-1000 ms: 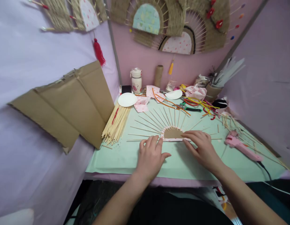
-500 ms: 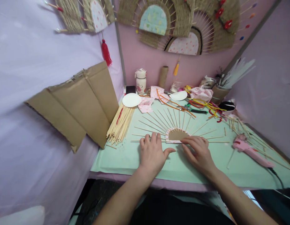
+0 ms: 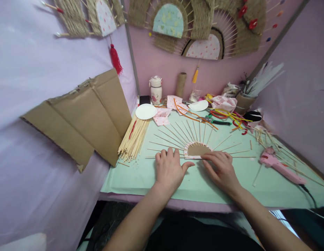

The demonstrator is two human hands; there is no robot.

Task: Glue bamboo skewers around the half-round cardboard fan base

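A brown cardboard half-circle (image 3: pixel 197 150) lies on the mint-green table cover, its rim edged in pink-patterned fabric. Thin wooden sticks (image 3: pixel 174 134) fan out from its curved side like rays. My left hand (image 3: pixel 170 170) rests palm down over the lowest sticks on the left, thumb stretched out to the right. At the half-circle's lower right, the fingertips of my right hand (image 3: pixel 222 169) touch the straight edge, fingers extended and thumb apart below. My right fingers cover that corner and the inner ends of the sticks there.
A bundle of sticks (image 3: pixel 133 141) lies left, under a white disc (image 3: pixel 146 111). Folded cardboard (image 3: pixel 92 116) leans on the left wall. Green-and-black cutters (image 3: pixel 220 122) and pipe cleaners (image 3: pixel 188 115) lie behind. A pink glue gun (image 3: pixel 279 168) with a cord lies right.
The view has shifted very slightly. Both hands keep nearly the same place and pose on the sticks and the half-circle.
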